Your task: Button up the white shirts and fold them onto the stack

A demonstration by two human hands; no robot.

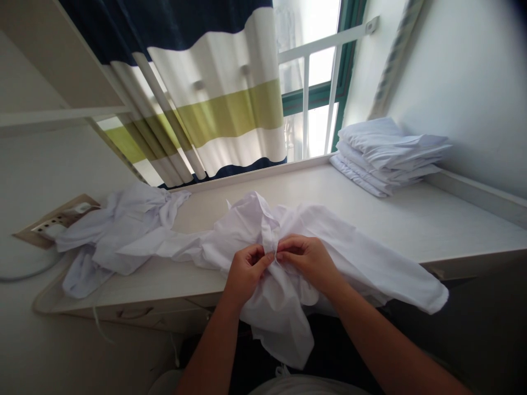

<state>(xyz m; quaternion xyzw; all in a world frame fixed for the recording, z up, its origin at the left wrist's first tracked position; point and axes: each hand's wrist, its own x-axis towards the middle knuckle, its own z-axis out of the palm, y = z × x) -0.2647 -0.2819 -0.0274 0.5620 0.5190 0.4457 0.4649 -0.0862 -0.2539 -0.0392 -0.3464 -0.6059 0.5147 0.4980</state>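
Observation:
A white long-sleeved shirt (341,241) lies rumpled across the front of the desk, one sleeve stretched to the right and its lower part hanging over the edge. My left hand (248,269) pinches the front strip of the shirt just below the collar. Close against it, my right hand (307,260) pinches the same strip from the other side, fingertips nearly touching. Any button between the fingers is too small to make out. To the left lies a crumpled heap of white cloth (123,225), which the shirt's other sleeve reaches.
A stack of folded white garments (387,153) sits at the back right corner of the white desk (304,184). At the left wall is a power strip (57,219) with plugs and a cable. A striped curtain (222,104) and a railed window stand behind.

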